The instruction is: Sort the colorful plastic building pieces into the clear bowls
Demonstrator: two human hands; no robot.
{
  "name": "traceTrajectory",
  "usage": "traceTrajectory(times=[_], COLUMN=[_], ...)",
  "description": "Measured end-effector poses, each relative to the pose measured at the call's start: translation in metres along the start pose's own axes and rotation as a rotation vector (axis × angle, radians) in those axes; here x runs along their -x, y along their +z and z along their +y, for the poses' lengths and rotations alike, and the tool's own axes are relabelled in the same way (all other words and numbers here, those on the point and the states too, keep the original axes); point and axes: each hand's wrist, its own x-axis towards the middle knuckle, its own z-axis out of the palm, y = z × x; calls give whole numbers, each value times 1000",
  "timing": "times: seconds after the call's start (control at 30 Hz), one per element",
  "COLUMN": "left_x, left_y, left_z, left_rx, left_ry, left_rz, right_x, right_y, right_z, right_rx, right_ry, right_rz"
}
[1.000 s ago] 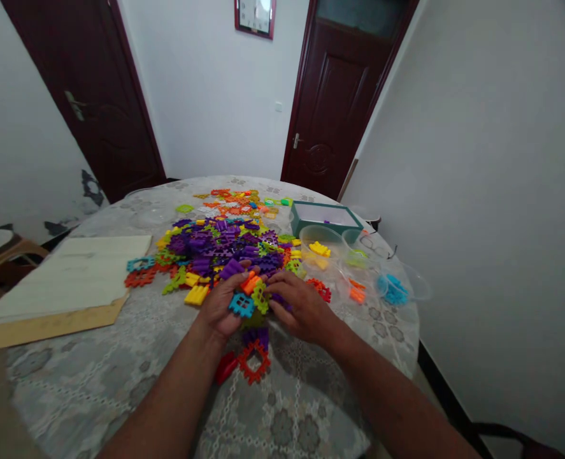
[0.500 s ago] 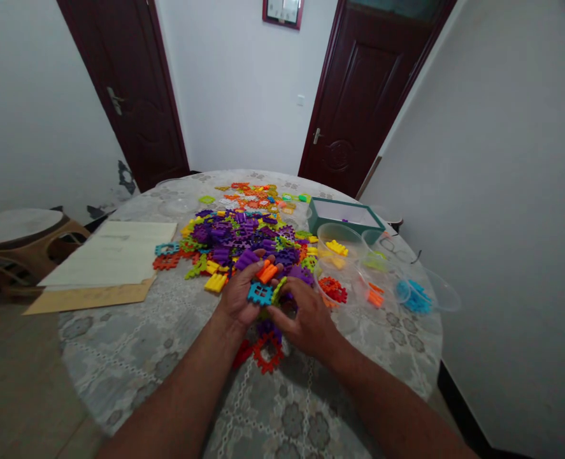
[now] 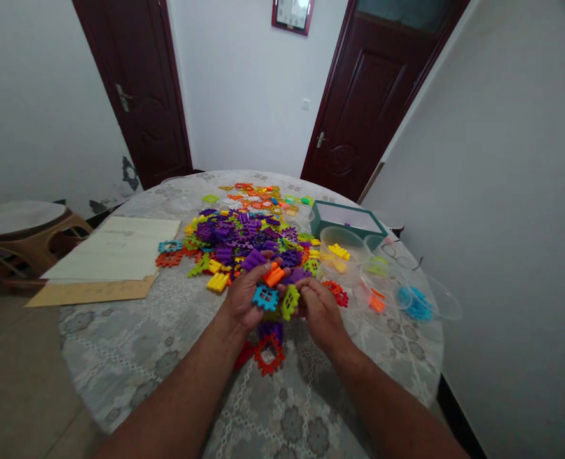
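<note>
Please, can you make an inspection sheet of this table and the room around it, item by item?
Surface: round table with a grey lace-patterned cloth.
Pieces: heap of plastic interlocking building pieces; transparent bowls hold yellow, orange and blue pieces; teal box stands beside them.
Hands: left hand holds the cyan piece; right hand holds the lime piece.
Clutter: paper sheets on brown card; eyeglasses.
Cables: nothing seen.
Surroundings: two dark red doors, wall clock, wooden stool.
</note>
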Motion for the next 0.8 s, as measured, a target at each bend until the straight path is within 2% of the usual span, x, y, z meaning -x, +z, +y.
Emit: traceTrajectory(times=[0.1, 0.2, 0.3, 0.43, 0.5, 0.57, 0.7, 0.8], left_x=[-2, -7, -10, -9, -7, -6, -2, -2], left_y=[0, -3, -6, -9, -8, -5, -1, 1], left_z=[-3, -6, -7, -5, -4, -3, -3, -4], left_rx=[1, 13, 16, -71, -147, -210, -270, -295], left_ry=[33, 109, 109, 119, 149, 176, 176, 154], left_rz=[27, 46, 41, -2, -21, -18, 17, 30], right_x=[5, 10, 10, 3, -2, -6, -20, -40], right_y=[1, 4, 5, -13, -35, -64, -135, -187], right_z=[-3, -7, -10, -24, -38, -54, -78, -81], right_rx=[22, 212, 390, 582, 698, 755, 743, 813], right_ry=[-82, -171, -228, -389, -432, -377, -239, -208], right_rz=[-69, -74, -65, -35, 17, 106, 354, 569])
